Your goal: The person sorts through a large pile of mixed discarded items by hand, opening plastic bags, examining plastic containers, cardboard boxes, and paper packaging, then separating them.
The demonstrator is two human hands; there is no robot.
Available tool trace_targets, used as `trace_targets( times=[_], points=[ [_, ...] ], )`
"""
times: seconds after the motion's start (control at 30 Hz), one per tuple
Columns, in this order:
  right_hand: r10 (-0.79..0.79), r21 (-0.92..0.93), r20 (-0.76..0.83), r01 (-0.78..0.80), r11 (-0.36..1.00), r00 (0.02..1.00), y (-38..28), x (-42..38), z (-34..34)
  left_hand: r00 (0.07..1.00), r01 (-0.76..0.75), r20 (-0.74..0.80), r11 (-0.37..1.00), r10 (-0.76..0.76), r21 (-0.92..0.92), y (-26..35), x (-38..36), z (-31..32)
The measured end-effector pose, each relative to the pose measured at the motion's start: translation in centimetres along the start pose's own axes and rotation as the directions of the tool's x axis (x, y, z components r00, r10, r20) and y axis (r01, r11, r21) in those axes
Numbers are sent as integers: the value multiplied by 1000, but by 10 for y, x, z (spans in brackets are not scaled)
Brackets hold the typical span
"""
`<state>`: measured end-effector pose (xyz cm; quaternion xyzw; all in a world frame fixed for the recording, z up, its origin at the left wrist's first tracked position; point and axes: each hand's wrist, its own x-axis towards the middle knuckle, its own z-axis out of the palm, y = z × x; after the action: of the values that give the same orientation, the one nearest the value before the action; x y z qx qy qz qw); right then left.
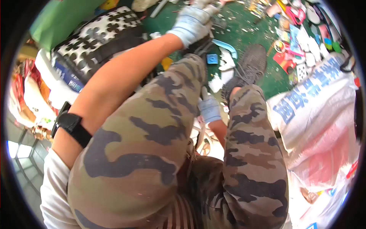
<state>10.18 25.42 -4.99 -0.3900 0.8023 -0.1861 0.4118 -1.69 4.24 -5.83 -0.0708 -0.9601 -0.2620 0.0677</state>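
Note:
My left hand (192, 24), in a pale blue-grey work glove, reaches over the green floor at the top centre. Its fingers point up and right and are blurred; whether they hold anything does not show. Between my legs is my right hand (209, 108), gloved alike, beside my left shoe. Its fingers are mostly hidden. A small blue square piece (212, 58), a light blue curved strip (225, 46) and torn white pieces (227, 61) lie between my shoes. My right shoe (251, 65) is dark grey.
Mixed small plastic items (293, 45) are heaped at the upper right. A white sack with blue lettering (309, 93) and pink plastic bags (324, 152) lie on the right. At the upper left are a black-and-white patterned bag (103, 36) and a green sack (61, 23).

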Motion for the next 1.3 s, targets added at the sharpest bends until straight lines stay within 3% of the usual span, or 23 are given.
trace_targets(
  times=[0.1, 0.17, 0.27, 0.33, 0.5, 0.63, 0.7, 0.8, 0.87, 1.0, 1.03, 1.07, 1.17, 1.2, 1.27, 1.3],
  points=[
    [22, -171, -92, -38, 985, 996, 23, 72, -26, 999, 42, 21, 999, -42, 25, 3, -13, 1],
    [35, -254, -62, -49, 966, 997, 29, 92, -33, 980, 138, 137, 989, -143, 45, 7, -17, -1],
    [50, -303, -48, -62, 951, 998, 34, 96, -44, 996, 85, -10, 993, -84, 76, 6, -21, 5],
    [40, -303, -86, -65, 951, 995, 37, 96, -48, 989, 133, 60, 990, -135, 40, 7, -23, 3],
    [24, -255, -156, -63, 965, 988, 41, 76, -43, 994, 98, 54, 995, -97, -21, 14, -28, -4],
    [-44, -158, 62, 53, 986, 997, 6, 31, 13, 995, 77, 58, 997, -76, -2, 11, -32, -2],
    [-86, -110, 201, 110, 988, 976, -13, 0, 47, 985, 90, 145, 994, -98, 57, 16, -27, -6],
    [-98, -82, 298, 127, 988, 949, -30, -25, 79, 995, 27, 91, 999, -29, 23, 12, -29, -7],
    [-71, -57, 297, 92, 994, 952, -31, -25, 85, 994, 34, 102, 999, -36, 25, 13, -30, -6],
    [32, 92, 90, -40, 995, 995, -22, -28, 77, 989, 15, 148, 1000, -16, 9, 6, -28, -1],
    [40, 93, 99, -49, 994, 994, -33, -36, 65, 990, 22, 141, 998, -29, 53, 7, -30, 2],
    [-20, -3, 247, 22, 1000, 969, -50, -38, 39, 991, 25, 129, 995, -38, 99, 9, -30, 3],
    [-292, 158, 274, 257, 953, 916, -65, -31, 55, 984, 12, 174, 995, -30, 102, 13, -28, -2],
    [-1, 244, 447, -121, 962, 895, -85, -20, 61, 990, -19, 141, 996, 6, 88, 11, -29, -2],
    [224, 258, 626, -470, 844, 747, -96, -10, 85, 986, 6, 163, 996, -20, 87, 12, -30, -4],
    [101, 114, 608, -212, 971, 788, -89, -8, 111, 983, 24, 181, 997, -37, 74, 13, -30, -5]
  ],
)
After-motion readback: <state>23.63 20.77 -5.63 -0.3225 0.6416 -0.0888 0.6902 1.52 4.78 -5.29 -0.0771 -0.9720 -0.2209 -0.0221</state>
